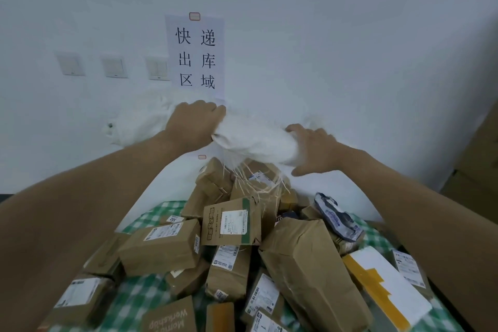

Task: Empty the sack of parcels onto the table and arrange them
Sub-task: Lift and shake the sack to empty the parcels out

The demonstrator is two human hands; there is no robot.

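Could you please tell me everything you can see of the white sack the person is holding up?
The white sack looks like woven plastic fabric, crumpled and bunched, with loose frayed strands hanging from its lower edge. It is held up in front of the wall, above the heap of parcels on the green checked tablecloth. The left hand holds it on one side and the right hand on the other; more fabric billows beyond the left hand. The strands trail onto the topmost parcels.
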